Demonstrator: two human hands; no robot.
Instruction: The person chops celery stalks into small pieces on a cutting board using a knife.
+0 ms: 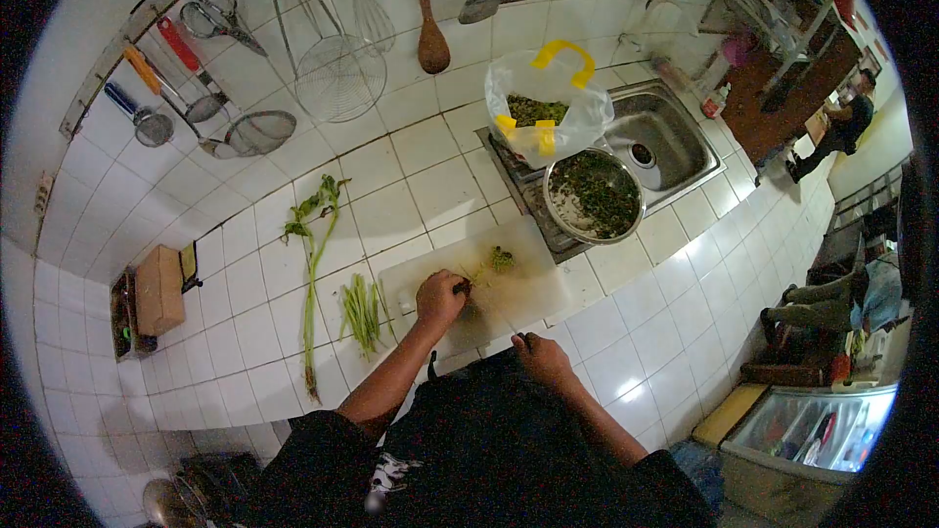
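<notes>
My left hand rests on the white cutting board, its fingers curled down over something small and dark that I cannot make out. At the board's near edge, my right hand is closed round the dark handle of what looks like a knife; its blade is hard to distinguish. A small heap of chopped greens lies on the board beyond my left hand, with pale scraps beside it. Left of the board lie a bunch of cut green stems and a long leafy stalk.
A steel bowl of chopped greens and a plastic bag of greens stand by the sink. Strainers and a wooden spoon hang on the wall. A brown box is far left. Other people are at the right.
</notes>
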